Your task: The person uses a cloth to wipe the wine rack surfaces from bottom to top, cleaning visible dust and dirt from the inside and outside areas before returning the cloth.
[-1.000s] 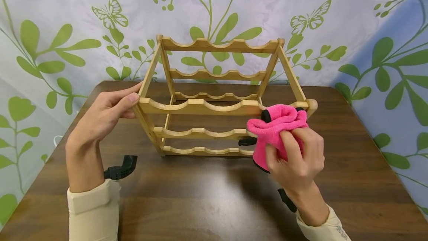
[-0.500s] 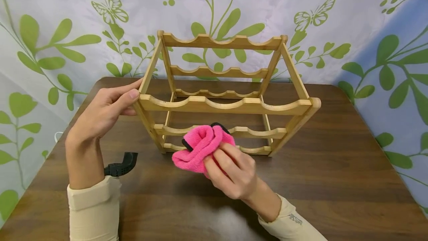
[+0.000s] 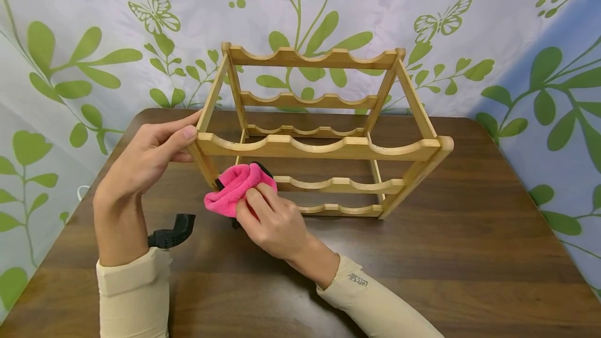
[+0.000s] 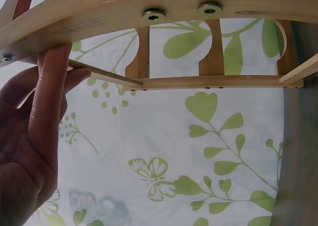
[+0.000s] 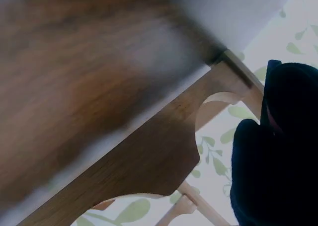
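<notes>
A light wooden wine rack (image 3: 319, 146) with scalloped rails stands on the table. My left hand (image 3: 141, 163) holds its upper left front corner, thumb in front and fingers behind; in the left wrist view that hand (image 4: 37, 131) reaches up to a side bar. A pink cloth (image 3: 237, 189) with black edging is bunched in my right hand (image 3: 274, 218), which presses it at the lower left front of the rack. Cloth and hand cover the left ends of the middle and bottom front rails. The right wrist view shows a scalloped rail (image 5: 164, 141) beside a dark, indistinct shape.
The brown wooden table (image 3: 469, 254) extends around the rack. Behind it hangs a white curtain (image 3: 300, 9) with green leaves and butterflies. A black wrist-camera mount (image 3: 173, 231) sticks out beside the left forearm.
My right hand has swept the cloth leftward from the rack's right front corner, past its middle, to the lower left. The left hand keeps its hold; the rack stays almost still.
</notes>
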{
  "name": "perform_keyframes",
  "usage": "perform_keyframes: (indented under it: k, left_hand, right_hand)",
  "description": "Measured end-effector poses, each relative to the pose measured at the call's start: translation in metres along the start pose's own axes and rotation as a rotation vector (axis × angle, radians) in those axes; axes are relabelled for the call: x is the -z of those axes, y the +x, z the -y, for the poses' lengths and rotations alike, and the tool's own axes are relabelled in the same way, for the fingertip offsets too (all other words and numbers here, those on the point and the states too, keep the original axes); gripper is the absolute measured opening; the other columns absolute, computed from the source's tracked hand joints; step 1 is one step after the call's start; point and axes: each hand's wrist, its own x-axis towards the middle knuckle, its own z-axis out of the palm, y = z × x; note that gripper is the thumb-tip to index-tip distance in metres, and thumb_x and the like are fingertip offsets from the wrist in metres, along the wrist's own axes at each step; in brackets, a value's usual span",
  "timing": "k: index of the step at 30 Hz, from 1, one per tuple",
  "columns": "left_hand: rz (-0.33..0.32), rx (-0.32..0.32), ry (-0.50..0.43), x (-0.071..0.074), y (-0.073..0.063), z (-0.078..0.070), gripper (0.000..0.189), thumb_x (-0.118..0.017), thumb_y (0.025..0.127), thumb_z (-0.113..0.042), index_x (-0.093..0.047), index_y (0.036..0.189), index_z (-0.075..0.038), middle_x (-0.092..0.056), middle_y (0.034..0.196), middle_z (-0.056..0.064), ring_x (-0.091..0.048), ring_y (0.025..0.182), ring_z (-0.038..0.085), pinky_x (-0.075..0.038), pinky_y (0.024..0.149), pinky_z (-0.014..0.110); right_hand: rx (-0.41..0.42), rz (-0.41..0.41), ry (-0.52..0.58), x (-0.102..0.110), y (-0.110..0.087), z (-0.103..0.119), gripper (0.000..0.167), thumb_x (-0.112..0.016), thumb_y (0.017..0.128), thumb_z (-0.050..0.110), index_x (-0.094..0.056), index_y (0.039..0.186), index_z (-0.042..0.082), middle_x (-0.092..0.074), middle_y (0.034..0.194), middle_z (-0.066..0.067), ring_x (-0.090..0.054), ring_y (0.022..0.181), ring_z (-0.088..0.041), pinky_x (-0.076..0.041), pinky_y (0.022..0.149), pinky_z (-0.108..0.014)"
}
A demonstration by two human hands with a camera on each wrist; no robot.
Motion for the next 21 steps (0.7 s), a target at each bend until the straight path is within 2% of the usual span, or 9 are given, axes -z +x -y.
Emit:
perform_keyframes:
  k: [7,13,21]
  left_hand:
    - [0.006,-0.005,-0.005,0.0007,0.0007,0.0012,0.037,-0.049,0.103,-0.007,-0.054,0.140,-0.005,-0.068,0.115,-0.008,-0.068,0.092,0.010,-0.056,0.074,0.022]
    - [0.004,-0.013,0.008,0.0014,0.0015,0.0021,0.037,-0.049,0.103,-0.008,-0.055,0.139,-0.007,-0.068,0.114,-0.009,-0.067,0.092,0.010,-0.056,0.074,0.021]
    - [0.004,-0.012,0.001,0.0018,0.0022,0.0026,0.037,-0.050,0.102,-0.007,-0.056,0.139,-0.007,-0.068,0.112,-0.008,-0.067,0.092,0.011,-0.056,0.074,0.021]
  right_hand:
    - [-0.009,0.025,-0.054,-0.0081,-0.0006,0.0052,0.015,-0.063,0.087,0.006,-0.060,0.073,0.009,-0.059,0.083,-0.007,-0.056,0.076,-0.020,-0.031,0.041,-0.014]
    - [-0.015,0.040,-0.077,-0.0103,0.0000,0.0052,0.020,-0.064,0.086,0.006,-0.056,0.068,0.013,-0.057,0.080,-0.006,-0.055,0.073,-0.020,-0.021,0.039,-0.015]
    - [0.009,0.060,-0.115,-0.0070,-0.0041,0.0026,0.024,-0.064,0.090,0.013,-0.055,0.068,0.017,-0.058,0.081,-0.005,-0.057,0.077,-0.021,-0.027,0.041,-0.016]
